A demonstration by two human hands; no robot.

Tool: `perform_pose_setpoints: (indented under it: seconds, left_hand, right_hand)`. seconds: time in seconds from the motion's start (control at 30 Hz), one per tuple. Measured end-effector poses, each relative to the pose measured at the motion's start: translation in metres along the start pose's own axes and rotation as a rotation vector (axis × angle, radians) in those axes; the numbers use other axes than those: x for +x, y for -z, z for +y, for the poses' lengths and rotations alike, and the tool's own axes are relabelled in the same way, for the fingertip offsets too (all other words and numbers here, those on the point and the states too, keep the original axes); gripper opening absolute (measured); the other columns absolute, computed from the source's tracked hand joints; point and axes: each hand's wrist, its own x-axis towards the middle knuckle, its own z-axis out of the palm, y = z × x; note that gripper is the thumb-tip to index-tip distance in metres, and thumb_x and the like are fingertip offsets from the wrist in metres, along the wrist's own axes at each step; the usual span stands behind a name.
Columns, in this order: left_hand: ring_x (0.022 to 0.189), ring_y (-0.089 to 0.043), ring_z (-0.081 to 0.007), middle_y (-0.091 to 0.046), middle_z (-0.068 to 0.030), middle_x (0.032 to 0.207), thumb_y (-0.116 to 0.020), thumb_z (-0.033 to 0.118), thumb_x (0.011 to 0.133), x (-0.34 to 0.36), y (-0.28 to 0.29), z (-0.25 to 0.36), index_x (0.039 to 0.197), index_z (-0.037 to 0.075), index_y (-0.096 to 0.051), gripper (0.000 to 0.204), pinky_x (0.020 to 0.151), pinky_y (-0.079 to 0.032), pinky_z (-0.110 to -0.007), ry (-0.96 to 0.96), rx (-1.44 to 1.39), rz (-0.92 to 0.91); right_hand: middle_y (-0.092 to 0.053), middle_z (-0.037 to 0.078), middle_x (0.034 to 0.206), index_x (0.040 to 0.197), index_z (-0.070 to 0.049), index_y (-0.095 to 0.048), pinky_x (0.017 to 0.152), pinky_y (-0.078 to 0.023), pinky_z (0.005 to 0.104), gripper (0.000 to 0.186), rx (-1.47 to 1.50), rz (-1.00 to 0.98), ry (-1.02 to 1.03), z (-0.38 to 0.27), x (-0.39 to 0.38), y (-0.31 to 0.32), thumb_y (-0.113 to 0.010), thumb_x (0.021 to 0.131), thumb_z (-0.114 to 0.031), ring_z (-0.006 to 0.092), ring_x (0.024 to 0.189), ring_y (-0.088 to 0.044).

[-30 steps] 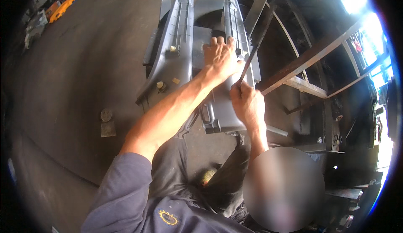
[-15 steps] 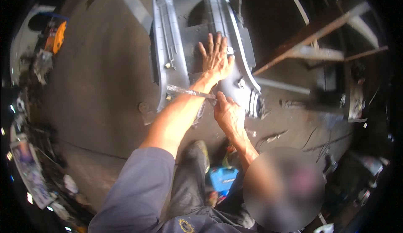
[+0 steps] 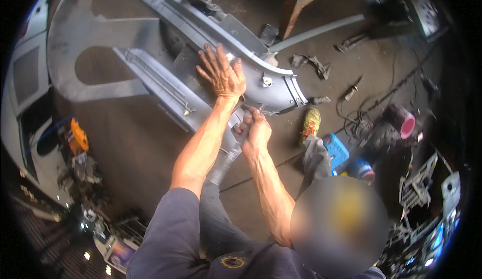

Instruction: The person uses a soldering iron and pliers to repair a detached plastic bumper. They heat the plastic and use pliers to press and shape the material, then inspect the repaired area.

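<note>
Below the head camera, I see two long grey panels side by side in the middle of my view, slanting from upper left to lower right: a curved panel [image 3: 276, 95] on the right and a straighter panel [image 3: 159, 84] on the left. A flat grey metal frame [image 3: 123, 30] with rounded openings shows at their upper-left ends.

My left grip [image 3: 223, 78] is released, its palm and spread fingers lying flat on the curved panel, near a white clip [image 3: 266, 81]. My right grip [image 3: 256, 133] is clenched just beside the panel's lower edge, grasping a narrow strip [image 3: 224, 163] that blurs downward to the left.

For markings, I make out a yellow gear-shaped emblem [image 3: 233, 262] on the dark shirt [image 3: 170, 234]; any lettering inside it is too small for me to read. At lower left, a purple-and-white printed sheet [image 3: 120, 255] is also illegible from here. On the floor [image 3: 281, 173], a blue case [image 3: 336, 149] sits near a yellow-green shoe [image 3: 311, 122], with a pink-mouthed container [image 3: 399, 121] farther right.
</note>
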Motion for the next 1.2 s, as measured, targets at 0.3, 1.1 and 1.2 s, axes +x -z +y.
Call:
perform_pose_setpoints:
  seconds: [0.3,1.1,1.2]
  left_hand:
    - [0.147,-0.003,-0.05,-0.009,-0.0259,0.16,-0.055,0.048,0.092,-0.014,0.009,0.013,0.152,0.003,-0.026,0.081,0.111,-0.006,-0.069,-0.388,-0.151,-0.216]
    - [0.138,-0.021,-0.0484,-0.01,-0.0278,0.158,-0.059,0.049,0.082,-0.01,-0.005,0.013,0.153,0.003,-0.016,0.095,0.11,-0.011,-0.068,-0.553,0.371,-0.119]
    - [0.139,-0.02,-0.0477,-0.009,-0.0263,0.159,-0.059,0.049,0.081,-0.015,0.004,0.015,0.154,0.003,-0.017,0.095,0.11,-0.011,-0.068,-0.516,0.337,-0.172]
  right_hand:
    - [-0.037,-0.005,0.058,0.119,-0.013,-0.055,0.042,-0.029,0.0287,0.023,-0.162,0.036,0.119,-0.025,0.017,0.031,-0.045,0.099,-0.022,0.0102,0.044,-0.032]
    - [-0.052,0.002,0.06,0.112,0.0,-0.063,0.039,-0.037,0.0276,0.026,-0.056,-0.015,0.326,0.015,0.029,0.049,-0.053,0.097,-0.019,0.0107,0.044,-0.046]
    - [-0.046,0.001,0.058,0.117,0.0,-0.06,0.034,-0.035,0.0296,0.027,-0.012,-0.033,0.255,0.014,0.025,0.045,-0.05,0.098,-0.017,0.0117,0.038,-0.04]
